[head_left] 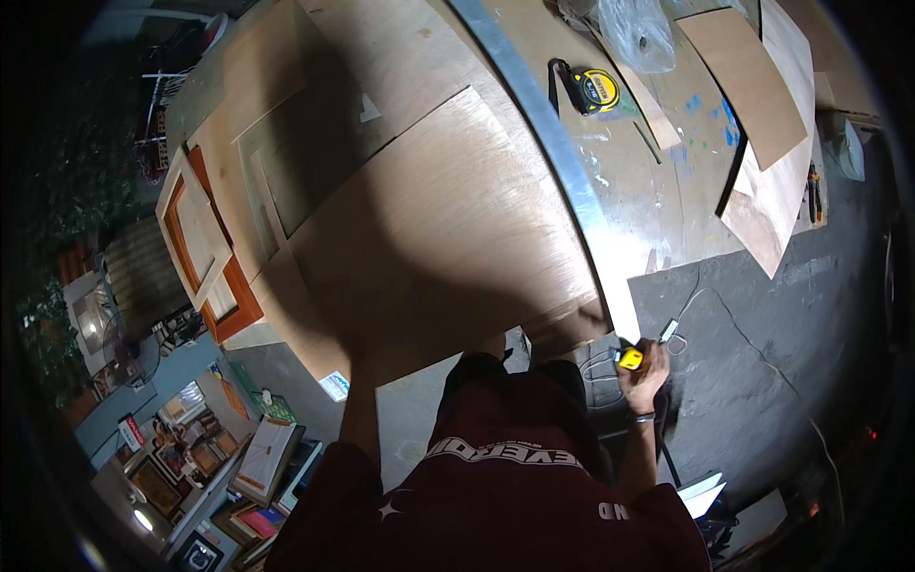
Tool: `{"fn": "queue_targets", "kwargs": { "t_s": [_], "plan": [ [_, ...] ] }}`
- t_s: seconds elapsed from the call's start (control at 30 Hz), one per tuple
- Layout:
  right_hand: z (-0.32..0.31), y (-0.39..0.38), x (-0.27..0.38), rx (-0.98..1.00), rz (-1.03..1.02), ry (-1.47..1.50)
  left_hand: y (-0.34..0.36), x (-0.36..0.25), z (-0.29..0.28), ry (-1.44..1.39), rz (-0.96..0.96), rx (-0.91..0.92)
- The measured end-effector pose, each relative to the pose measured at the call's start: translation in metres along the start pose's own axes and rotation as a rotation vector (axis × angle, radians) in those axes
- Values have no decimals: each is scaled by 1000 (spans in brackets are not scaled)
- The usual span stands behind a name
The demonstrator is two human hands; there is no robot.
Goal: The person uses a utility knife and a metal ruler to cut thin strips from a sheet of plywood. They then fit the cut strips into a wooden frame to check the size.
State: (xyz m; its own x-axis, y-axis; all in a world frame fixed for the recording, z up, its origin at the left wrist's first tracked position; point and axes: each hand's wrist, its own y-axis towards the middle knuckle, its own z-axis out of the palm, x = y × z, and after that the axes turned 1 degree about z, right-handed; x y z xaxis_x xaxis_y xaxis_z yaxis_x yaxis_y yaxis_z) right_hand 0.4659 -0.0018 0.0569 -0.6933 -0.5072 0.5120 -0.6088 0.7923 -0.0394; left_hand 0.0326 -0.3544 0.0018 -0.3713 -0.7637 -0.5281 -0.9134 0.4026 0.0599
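My right hand [645,375] is closed around a small yellow-and-black tool [630,358] whose kind I cannot make out. It is just off the table's front edge, by the near end of a long metal straightedge [559,143]. That straightedge runs away from me along the right side of a large plywood sheet [448,200]. My left hand [359,349] is at the sheet's near left edge, in deep shadow; its fingers cannot be made out. A narrow plywood piece [569,322] is at the sheet's near right corner.
Right of the straightedge lie a yellow-and-black tape measure [595,91], a clear plastic bag [637,36] and brown board pieces [745,86]. Pliers [815,195] are at the far right edge. Wooden frames [205,243] lie at left. A white cable [753,348] trails over the grey floor.
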Motion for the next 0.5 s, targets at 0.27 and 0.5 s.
{"fn": "queue_targets", "kwargs": {
  "t_s": [0.27, 0.5],
  "plan": [
    [48, -27, 26, 6, 43, 55, 163, -249, 110, -100, 710, 247],
    [51, -44, 5, 93, 1, -34, 191, -248, 128, 13, 816, 309]
  ]
}}
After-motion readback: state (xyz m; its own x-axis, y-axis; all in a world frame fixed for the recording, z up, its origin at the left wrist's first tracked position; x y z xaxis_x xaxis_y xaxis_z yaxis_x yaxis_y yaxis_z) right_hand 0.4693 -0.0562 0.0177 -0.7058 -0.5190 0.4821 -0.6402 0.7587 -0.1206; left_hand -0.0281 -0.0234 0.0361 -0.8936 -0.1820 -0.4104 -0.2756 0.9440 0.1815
